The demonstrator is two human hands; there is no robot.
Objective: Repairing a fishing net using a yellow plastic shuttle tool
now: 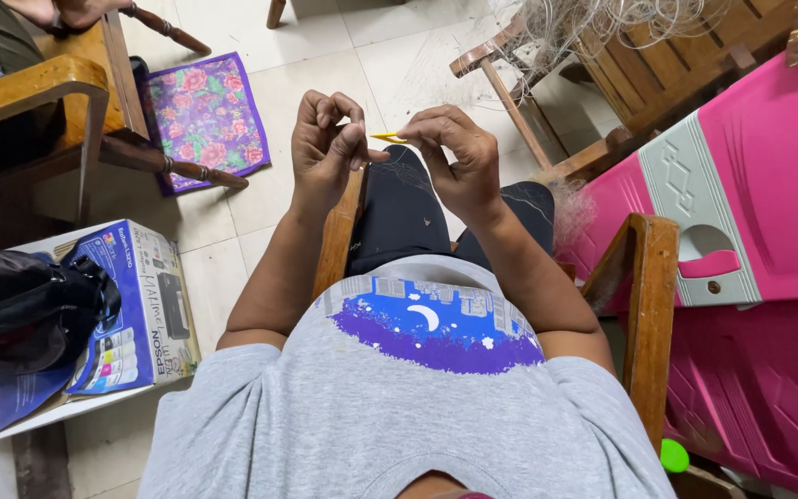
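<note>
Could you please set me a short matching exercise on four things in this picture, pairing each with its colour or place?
Things:
1. small pointed tool
2. floral cloth
3. printer box
4. plastic cabinet

Descriptions:
A. pink, at the right edge
B. yellow, between the left hand and right hand
C. purple, lying on the floor tiles
D. blue and white, beneath a black bag

Pairs: 1-B, 2-C, 3-D, 4-A

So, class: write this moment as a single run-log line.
left hand: pinching fine thread | right hand: holds yellow needle | posture: seated in wooden chair | nearby: net, printer box
</note>
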